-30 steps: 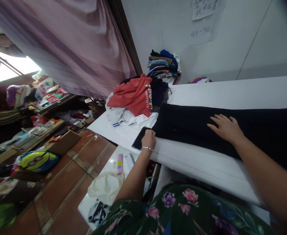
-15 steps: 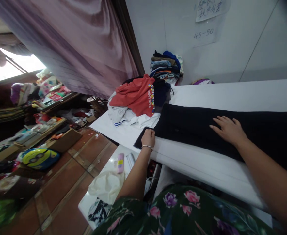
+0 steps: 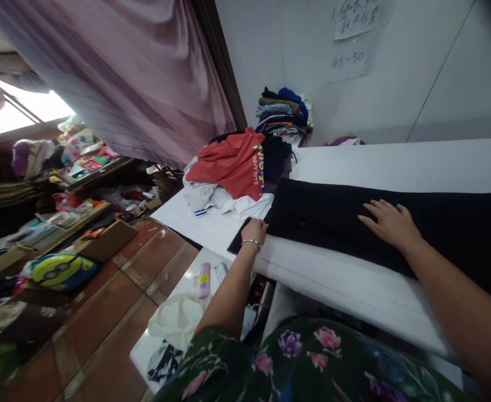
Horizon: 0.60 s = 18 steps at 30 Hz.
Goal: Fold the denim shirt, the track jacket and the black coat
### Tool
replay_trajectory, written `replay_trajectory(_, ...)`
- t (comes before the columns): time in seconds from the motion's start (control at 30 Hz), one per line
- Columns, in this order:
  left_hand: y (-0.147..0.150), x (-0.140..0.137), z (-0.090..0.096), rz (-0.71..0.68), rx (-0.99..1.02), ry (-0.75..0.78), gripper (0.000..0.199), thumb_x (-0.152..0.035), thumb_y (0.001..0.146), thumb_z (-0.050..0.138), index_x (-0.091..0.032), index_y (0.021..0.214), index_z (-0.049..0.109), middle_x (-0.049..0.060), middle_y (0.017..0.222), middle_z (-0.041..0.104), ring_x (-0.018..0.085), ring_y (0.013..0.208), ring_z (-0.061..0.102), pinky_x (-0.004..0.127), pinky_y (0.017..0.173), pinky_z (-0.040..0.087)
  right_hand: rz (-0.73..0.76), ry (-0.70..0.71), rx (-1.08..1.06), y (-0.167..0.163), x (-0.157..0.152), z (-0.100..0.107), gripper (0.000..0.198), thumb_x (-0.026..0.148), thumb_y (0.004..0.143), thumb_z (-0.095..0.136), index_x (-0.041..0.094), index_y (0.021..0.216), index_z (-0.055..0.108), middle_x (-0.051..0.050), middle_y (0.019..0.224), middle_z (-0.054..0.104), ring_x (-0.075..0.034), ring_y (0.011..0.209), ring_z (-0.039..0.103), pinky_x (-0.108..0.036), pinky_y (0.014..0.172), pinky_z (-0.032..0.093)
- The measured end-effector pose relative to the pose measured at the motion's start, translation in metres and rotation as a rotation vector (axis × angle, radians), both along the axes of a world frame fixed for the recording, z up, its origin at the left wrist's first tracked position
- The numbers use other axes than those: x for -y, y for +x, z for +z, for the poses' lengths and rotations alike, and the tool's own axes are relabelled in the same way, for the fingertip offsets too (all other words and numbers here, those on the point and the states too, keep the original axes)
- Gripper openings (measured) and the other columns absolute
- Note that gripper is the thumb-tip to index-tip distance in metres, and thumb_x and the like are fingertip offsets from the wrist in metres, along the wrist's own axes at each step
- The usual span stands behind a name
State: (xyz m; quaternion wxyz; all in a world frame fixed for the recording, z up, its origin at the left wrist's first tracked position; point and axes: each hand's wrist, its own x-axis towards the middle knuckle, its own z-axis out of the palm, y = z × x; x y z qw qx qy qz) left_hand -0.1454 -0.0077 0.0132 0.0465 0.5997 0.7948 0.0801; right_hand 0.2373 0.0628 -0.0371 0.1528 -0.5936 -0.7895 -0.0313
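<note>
A long black garment point(image 3: 329, 209), which looks like trousers folded lengthwise, lies flat across the white-covered table point(image 3: 416, 164) and runs out of view on the right. My left hand point(image 3: 254, 230) is closed at its near left corner, with the fingertips gripping the cloth edge. Under and beside that hand sits a flat dark object point(image 3: 237, 241), partly hidden; its kind is unclear. Flat on the garment's middle rests my right hand point(image 3: 390, 222), palm down, its fingers spread.
Behind my left hand lie a red shirt point(image 3: 228, 164) and white clothes point(image 3: 211, 201) in a loose heap. A folded clothes stack point(image 3: 281, 111) stands against the wall. A lower white table point(image 3: 142, 352) holds a pink packet point(image 3: 204, 279) and a cream cloth point(image 3: 174, 318).
My left hand has shifted very slightly up at the garment's corner. My right hand stays in the same place on the cloth.
</note>
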Motion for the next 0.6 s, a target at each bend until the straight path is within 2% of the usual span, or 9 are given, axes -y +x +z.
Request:
replay_trajectory(0.23, 0.004, -0.019, 0.006, -0.056, -0.105, -0.104, 0.017, -0.024, 0.081, 0.054, -0.02, 0.083, 0.07, 0.011, 0.094, 0.069, 0.023, 0.087, 0.065, 0.029, 0.072, 0.046, -0.004, -0.01, 0.002, -0.001, 0.001, 0.002, 0.062, 0.058, 0.089, 0.025, 0.019, 0.127, 0.054, -0.011, 0.139, 0.047, -0.027, 0.132, 0.035, -0.052, 0.107, 0.023)
replay_trajectory(0.37, -0.003, -0.025, 0.011, -0.063, -0.136, -0.102, 0.016, -0.023, 0.076, 0.056, -0.02, 0.083, 0.07, 0.012, 0.094, 0.069, 0.024, 0.089, 0.065, 0.03, 0.072, 0.046, -0.002, -0.003, -0.003, -0.002, 0.002, 0.004, 0.059, 0.056, 0.089, 0.027, 0.019, 0.127, 0.054, -0.01, 0.139, 0.048, -0.027, 0.132, 0.036, -0.052, 0.106, 0.024)
replay_trajectory(0.5, -0.038, -0.027, 0.037, 0.046, -0.183, -0.028, 0.025, -0.024, 0.082, 0.048, -0.016, 0.095, 0.068, 0.017, 0.101, 0.067, 0.027, 0.094, 0.064, 0.033, 0.075, 0.047, -0.006, -0.01, -0.007, -0.004, 0.004, 0.006, 0.058, 0.055, 0.089, 0.028, 0.019, 0.127, 0.054, -0.01, 0.139, 0.048, -0.028, 0.132, 0.036, -0.051, 0.107, 0.025)
replay_trajectory(0.6, -0.074, -0.025, 0.065, 0.253, -0.205, 0.048, 0.028, -0.027, 0.085, 0.046, -0.013, 0.098, 0.066, 0.019, 0.105, 0.065, 0.029, 0.096, 0.063, 0.037, 0.075, 0.048, -0.003, 0.0, -0.002, -0.004, 0.004, 0.006, 0.058, 0.055, 0.09, 0.028, 0.02, 0.127, 0.054, -0.01, 0.138, 0.048, -0.027, 0.132, 0.036, -0.051, 0.106, 0.025)
